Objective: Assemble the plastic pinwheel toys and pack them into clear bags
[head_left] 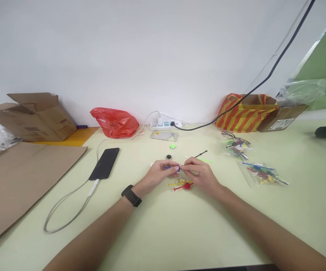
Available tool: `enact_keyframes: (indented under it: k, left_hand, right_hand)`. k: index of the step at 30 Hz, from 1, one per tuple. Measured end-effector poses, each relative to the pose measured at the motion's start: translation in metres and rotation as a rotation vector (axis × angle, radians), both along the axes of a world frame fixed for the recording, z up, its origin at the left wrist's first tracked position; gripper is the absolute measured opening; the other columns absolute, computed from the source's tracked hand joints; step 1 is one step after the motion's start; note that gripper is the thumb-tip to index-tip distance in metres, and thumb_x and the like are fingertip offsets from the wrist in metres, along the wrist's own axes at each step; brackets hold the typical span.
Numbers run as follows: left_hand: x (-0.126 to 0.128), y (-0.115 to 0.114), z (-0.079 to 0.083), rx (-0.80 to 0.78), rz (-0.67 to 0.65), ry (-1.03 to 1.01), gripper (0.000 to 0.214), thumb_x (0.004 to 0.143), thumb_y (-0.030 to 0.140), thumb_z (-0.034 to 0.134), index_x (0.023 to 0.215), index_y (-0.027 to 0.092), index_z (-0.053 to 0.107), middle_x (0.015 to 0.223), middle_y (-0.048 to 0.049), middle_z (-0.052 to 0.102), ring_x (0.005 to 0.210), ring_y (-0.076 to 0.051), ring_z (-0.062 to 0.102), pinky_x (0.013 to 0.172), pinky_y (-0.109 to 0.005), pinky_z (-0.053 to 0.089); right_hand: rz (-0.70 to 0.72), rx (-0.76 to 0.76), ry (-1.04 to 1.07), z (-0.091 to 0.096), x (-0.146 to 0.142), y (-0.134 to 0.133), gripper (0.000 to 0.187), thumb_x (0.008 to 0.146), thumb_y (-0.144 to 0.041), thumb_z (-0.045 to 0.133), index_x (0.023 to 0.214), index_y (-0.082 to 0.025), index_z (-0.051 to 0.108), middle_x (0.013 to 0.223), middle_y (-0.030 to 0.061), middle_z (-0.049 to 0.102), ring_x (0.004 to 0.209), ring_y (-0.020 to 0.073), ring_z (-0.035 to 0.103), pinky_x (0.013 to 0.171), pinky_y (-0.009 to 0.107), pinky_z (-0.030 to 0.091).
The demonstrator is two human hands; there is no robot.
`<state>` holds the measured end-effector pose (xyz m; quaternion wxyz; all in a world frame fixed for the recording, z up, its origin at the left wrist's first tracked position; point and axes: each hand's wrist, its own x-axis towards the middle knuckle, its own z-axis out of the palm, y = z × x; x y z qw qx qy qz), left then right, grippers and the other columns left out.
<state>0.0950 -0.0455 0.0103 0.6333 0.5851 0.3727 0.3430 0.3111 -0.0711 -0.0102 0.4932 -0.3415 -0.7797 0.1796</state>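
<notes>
My left hand [163, 173] pinches a small blue plastic piece [177, 169] between thumb and forefinger. From the other side, my right hand [199, 172] meets it with closed fingertips at the same blue piece. Most of the piece is hidden by fingers. Just below the hands lie a red plastic piece [187, 186] with a thin stick and a yellow one [181, 181]. Beyond the hands are a small black round piece [169, 157], a bright green round piece [172, 146], a black stick [201, 154] and a light green stick [207, 161].
Bags of coloured plastic parts [266, 175] lie to the right. A phone [104, 164] with a white cable rests at left. Along the wall stand a red plastic bag [114, 123], a power strip [165, 124], a striped bag [240, 114] and a cardboard box [43, 118].
</notes>
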Motion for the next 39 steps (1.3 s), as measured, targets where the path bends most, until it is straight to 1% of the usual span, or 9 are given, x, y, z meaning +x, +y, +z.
enact_keyframes:
  k: [8, 16, 18, 23, 26, 30, 33, 35, 39]
  left_hand:
    - [0.004, -0.003, -0.003, 0.071, 0.144, -0.019, 0.030, 0.078, 0.035, 0.087, 0.099, 0.015, 0.080, 0.098, -0.0090, 0.079, 0.087, -0.020, 0.073, 0.084, -0.033, 0.060]
    - [0.005, -0.009, 0.008, 0.232, 0.221, 0.033, 0.026, 0.077, 0.032, 0.086, 0.097, 0.016, 0.079, 0.090, -0.0072, 0.076, 0.085, -0.020, 0.069, 0.080, -0.031, 0.054]
    - [0.004, -0.008, 0.008, 0.181, 0.182, -0.086, 0.030, 0.077, 0.032, 0.086, 0.102, 0.016, 0.078, 0.098, -0.0086, 0.076, 0.091, -0.022, 0.070, 0.086, -0.034, 0.055]
    - [0.000, -0.003, 0.010, -0.154, -0.008, -0.441, 0.034, 0.088, 0.041, 0.069, 0.106, 0.013, 0.079, 0.115, -0.0137, 0.075, 0.099, -0.026, 0.072, 0.096, -0.039, 0.053]
    - [-0.001, -0.003, 0.012, -0.203, -0.003, -0.441, 0.026, 0.086, 0.032, 0.077, 0.106, 0.016, 0.078, 0.108, -0.0104, 0.075, 0.096, -0.022, 0.071, 0.096, -0.035, 0.051]
    - [0.001, -0.005, 0.011, -0.150, 0.036, -0.396, 0.034, 0.082, 0.024, 0.086, 0.113, 0.018, 0.077, 0.102, -0.0062, 0.074, 0.091, -0.015, 0.068, 0.097, -0.032, 0.049]
    - [0.002, -0.004, 0.008, -0.111, 0.084, -0.358, 0.033, 0.082, 0.031, 0.087, 0.111, 0.018, 0.078, 0.105, -0.0071, 0.074, 0.093, -0.016, 0.067, 0.092, -0.032, 0.049]
    - [0.001, -0.003, 0.006, -0.067, 0.129, -0.300, 0.035, 0.081, 0.034, 0.088, 0.111, 0.018, 0.078, 0.103, -0.0069, 0.074, 0.091, -0.016, 0.065, 0.084, -0.029, 0.049]
    - [0.000, 0.000, 0.002, 0.018, 0.198, -0.215, 0.037, 0.080, 0.037, 0.088, 0.111, 0.019, 0.077, 0.100, -0.0055, 0.074, 0.081, -0.013, 0.059, 0.073, -0.026, 0.043]
  right_hand:
    - [0.001, -0.194, 0.010, 0.008, -0.001, -0.004, 0.026, 0.103, -0.039, 0.057, 0.109, -0.027, 0.079, 0.095, 0.0086, 0.070, 0.081, 0.0223, 0.065, 0.067, 0.036, 0.053]
    - [0.009, -0.282, 0.079, 0.013, -0.002, -0.002, 0.021, 0.101, -0.036, 0.061, 0.106, -0.025, 0.078, 0.094, 0.0078, 0.069, 0.084, 0.0222, 0.064, 0.075, 0.037, 0.052]
    - [0.002, -0.320, 0.137, 0.015, -0.001, -0.001, 0.021, 0.100, -0.039, 0.063, 0.105, -0.024, 0.077, 0.095, 0.0077, 0.069, 0.084, 0.0218, 0.064, 0.076, 0.037, 0.052]
    - [0.037, -0.427, 0.281, 0.016, -0.001, 0.004, 0.028, 0.095, -0.048, 0.069, 0.103, -0.022, 0.076, 0.097, 0.0074, 0.071, 0.088, 0.0217, 0.065, 0.079, 0.036, 0.053]
    - [0.079, -0.488, 0.334, 0.015, -0.002, 0.003, 0.030, 0.093, -0.050, 0.071, 0.104, -0.022, 0.075, 0.100, 0.0072, 0.072, 0.092, 0.0226, 0.067, 0.083, 0.036, 0.053]
    - [0.068, -0.497, 0.298, 0.018, -0.002, 0.001, 0.030, 0.094, -0.050, 0.070, 0.107, -0.023, 0.075, 0.105, 0.0078, 0.070, 0.096, 0.0222, 0.066, 0.082, 0.034, 0.053]
    - [-0.020, -0.528, 0.349, 0.021, -0.001, 0.000, 0.044, 0.093, -0.053, 0.069, 0.128, -0.025, 0.066, 0.095, 0.0033, 0.064, 0.078, 0.0172, 0.059, 0.067, 0.030, 0.048]
    - [-0.053, -0.633, 0.444, 0.025, -0.001, -0.001, 0.055, 0.093, -0.057, 0.067, 0.137, -0.026, 0.058, 0.081, -0.0016, 0.058, 0.062, 0.0142, 0.048, 0.055, 0.027, 0.039]
    - [-0.009, -0.931, 0.652, 0.037, 0.000, -0.007, 0.057, 0.092, -0.067, 0.061, 0.134, -0.028, 0.054, 0.068, -0.0064, 0.054, 0.047, 0.0103, 0.028, 0.046, 0.026, 0.022]
